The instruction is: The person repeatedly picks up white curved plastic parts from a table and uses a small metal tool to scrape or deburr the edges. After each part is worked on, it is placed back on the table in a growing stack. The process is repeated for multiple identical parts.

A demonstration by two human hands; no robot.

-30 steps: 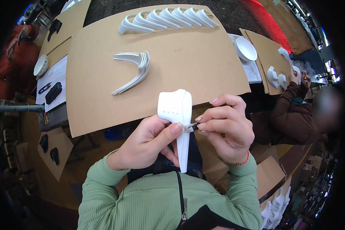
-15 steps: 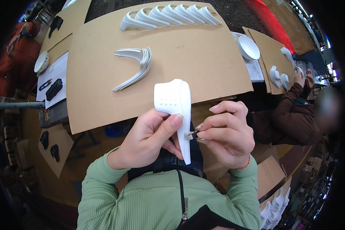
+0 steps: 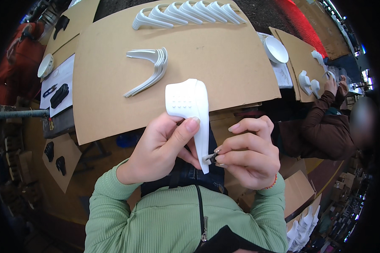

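- Head view: the left hand grips a white plastic part, thumb pressed on its narrow stem and the other fingers curled behind it; the broad dimpled end stands above the fingers.
- The right hand has its thumb and forefinger pinched together on a small dark metal piece, which touches the stem's lower end, just right of the left thumb.
- Beyond the fingertips lies a cardboard sheet, with a nested stack of curved white parts up and left of the left hand.
- A row of white parts stands at the sheet's far edge.
- Well right of the right hand, another person's brown sleeve reaches toward white pieces.
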